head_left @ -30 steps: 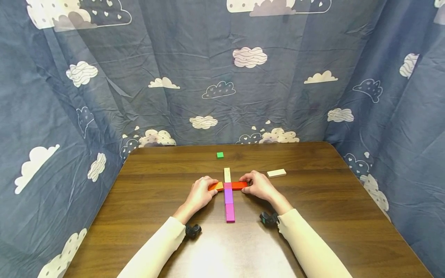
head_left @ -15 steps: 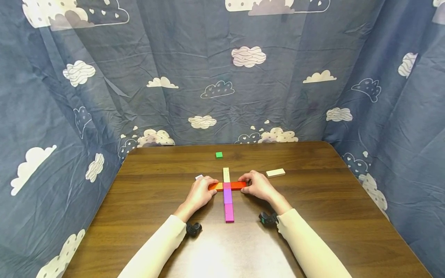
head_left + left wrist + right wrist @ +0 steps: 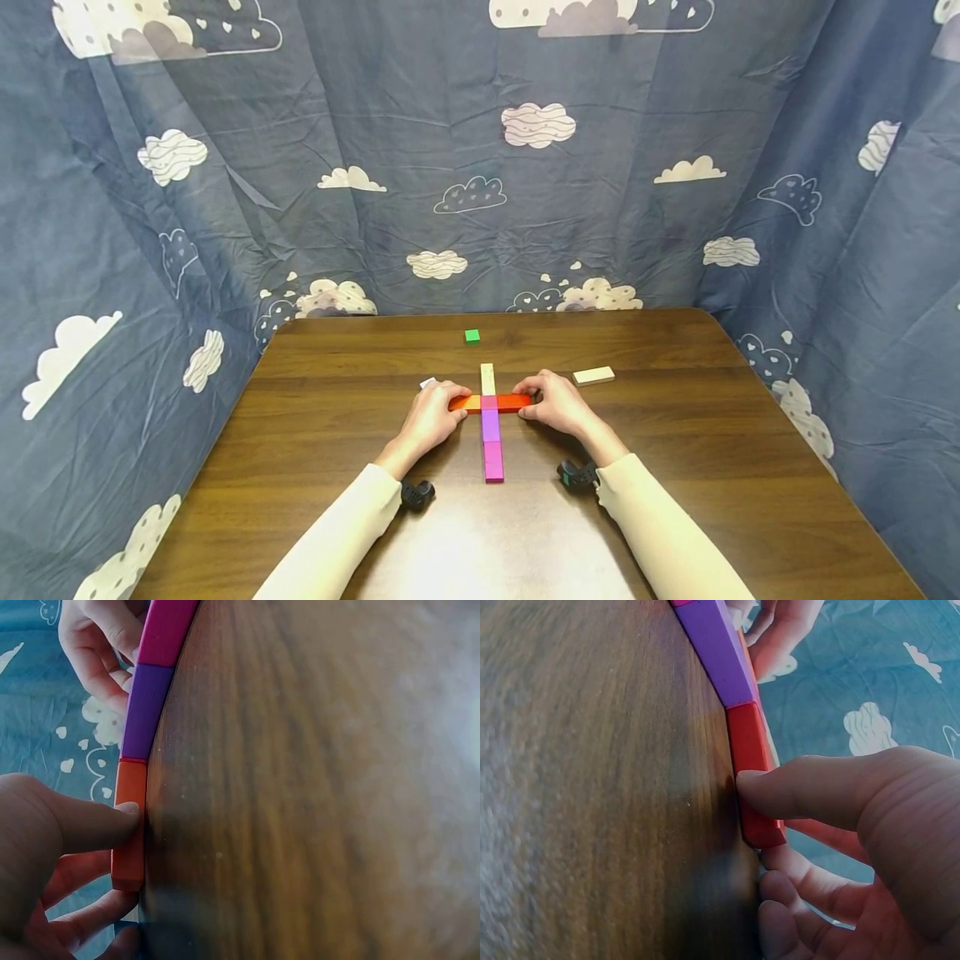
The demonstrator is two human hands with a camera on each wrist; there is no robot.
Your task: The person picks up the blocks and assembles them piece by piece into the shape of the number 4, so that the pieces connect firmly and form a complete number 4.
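Flat coloured blocks form a cross on the wooden table in the head view. A small pink block (image 3: pixel 489 402) marks its crossing, with a cream block (image 3: pixel 487 380) beyond it. Nearer me, a purple block (image 3: pixel 491 425) and then a magenta block (image 3: pixel 493 462) continue the line. My left hand (image 3: pixel 431 414) pinches an orange block (image 3: pixel 129 855), which forms the left arm. On the opposite side, my right hand (image 3: pixel 557 403) holds a red block (image 3: pixel 750 742) between thumb and fingers, its inner end at the crossing. Fingers partly cover both side blocks' outer ends.
A green block (image 3: pixel 472 336) lies near the table's far edge. Right of the cross, behind my right hand, is another cream block (image 3: pixel 593 376). A white piece (image 3: pixel 427 383) peeks out behind my left hand. A patterned curtain (image 3: pixel 472 233) hangs beyond the table (image 3: pixel 675 500).
The orange block has straightened and come against the crossing, in line with the red one. The white piece behind my left hand has come into view. My right hand keeps its hold.
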